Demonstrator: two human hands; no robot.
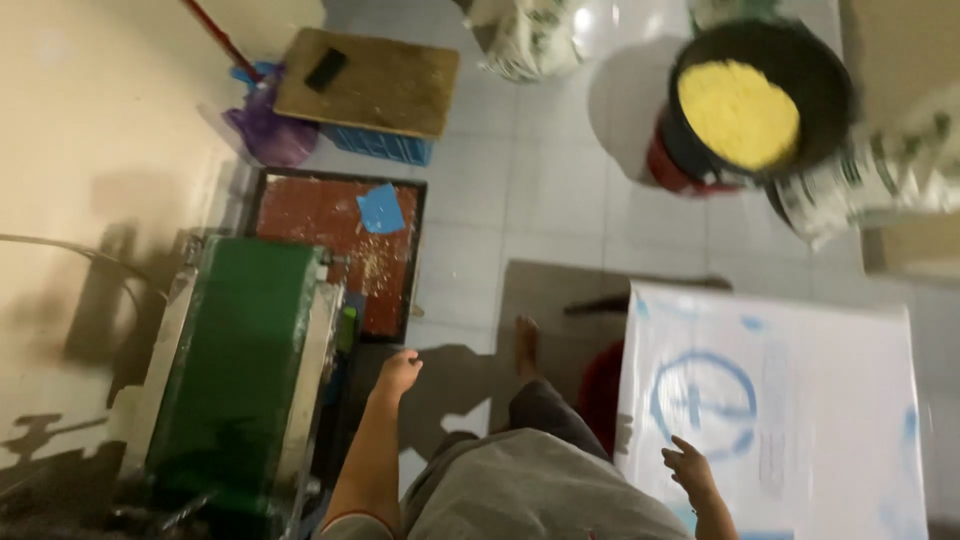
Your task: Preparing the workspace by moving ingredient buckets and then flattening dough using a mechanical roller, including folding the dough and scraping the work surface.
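Observation:
I look straight down at a tiled floor while standing. My left hand [398,374] hangs loosely curled beside a green machine [240,380] and holds nothing. My right hand [688,466] hovers with fingers apart over a white sheet with blue printed marks [790,400], touching or just above its near edge. My bare foot [526,345] and grey trousers [540,480] show between the hands. Farther off, at the upper right, a black tub full of yellow meal [740,112] rests on a red bucket.
A dark-framed red tray [335,240] with a blue paper scrap lies on the floor by the machine. Behind it a wooden board [370,80] sits on a blue crate, with a purple bag beside it. Printed sacks [880,180] stand at the right. A beige wall runs along the left.

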